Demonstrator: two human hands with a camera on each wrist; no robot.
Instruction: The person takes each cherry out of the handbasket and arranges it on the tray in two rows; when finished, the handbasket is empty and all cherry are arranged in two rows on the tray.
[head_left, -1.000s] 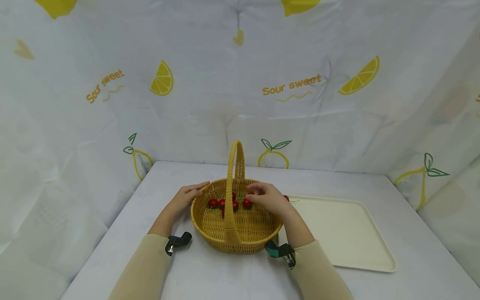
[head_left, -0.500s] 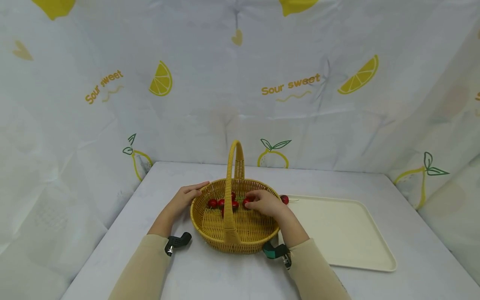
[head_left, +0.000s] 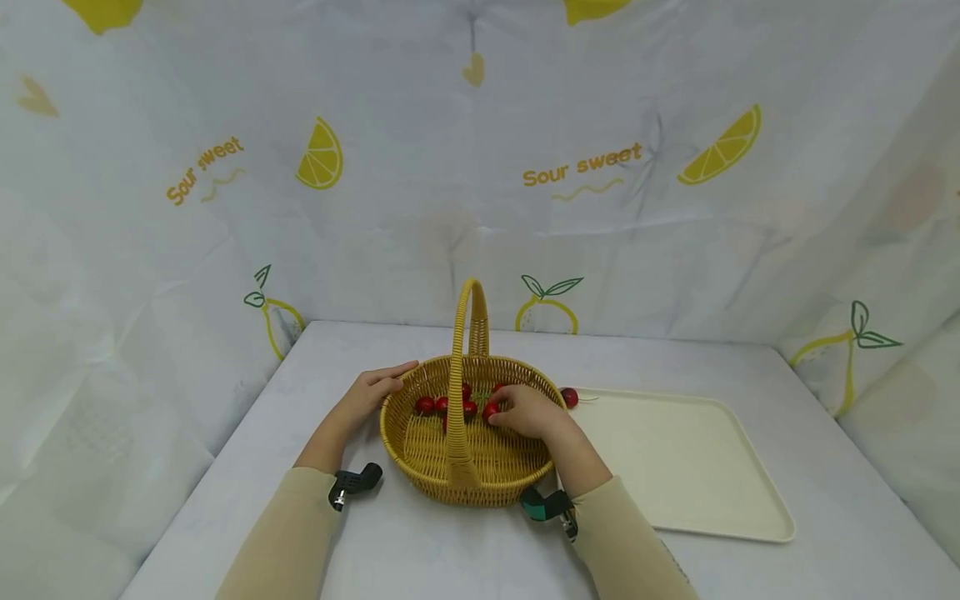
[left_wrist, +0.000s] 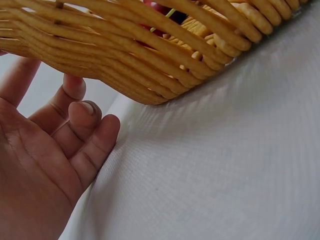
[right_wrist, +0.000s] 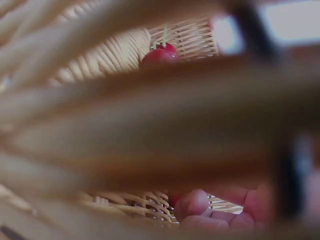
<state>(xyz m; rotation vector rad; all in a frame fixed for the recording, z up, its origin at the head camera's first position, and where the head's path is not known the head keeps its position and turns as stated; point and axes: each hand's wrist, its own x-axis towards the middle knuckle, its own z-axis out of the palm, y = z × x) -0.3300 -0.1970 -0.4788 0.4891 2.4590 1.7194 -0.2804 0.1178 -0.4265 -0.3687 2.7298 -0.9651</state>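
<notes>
A yellow wicker basket (head_left: 480, 495) with a tall arched handle (head_left: 458, 375) stands mid-table. Several red cherries (head_left: 425, 406) lie inside it, mostly around the handle's left side. My left hand (head_left: 365, 398) rests at the basket's left rim; in the left wrist view its fingers (left_wrist: 74, 87) reach the outer wall, some lightly bent. Over the right rim reaches my right hand (head_left: 527, 412), thumb and fingers pinching a cherry (head_left: 491, 412) low inside the basket. In the right wrist view, the blurred basket weave covers much of that hand, and another cherry (right_wrist: 160, 56) shows beyond.
Right of the basket lies a flat cream tray (head_left: 690, 467), its left part behind the basket and right arm. One stemmed cherry (head_left: 570, 397) sits at its far left corner. A printed white cloth (head_left: 420, 208) hangs behind the white table (head_left: 360, 342).
My right hand has moved lower and slightly left into the basket, closing on a cherry there. The cherry at the tray corner has come into fuller view. My left hand stays put.
</notes>
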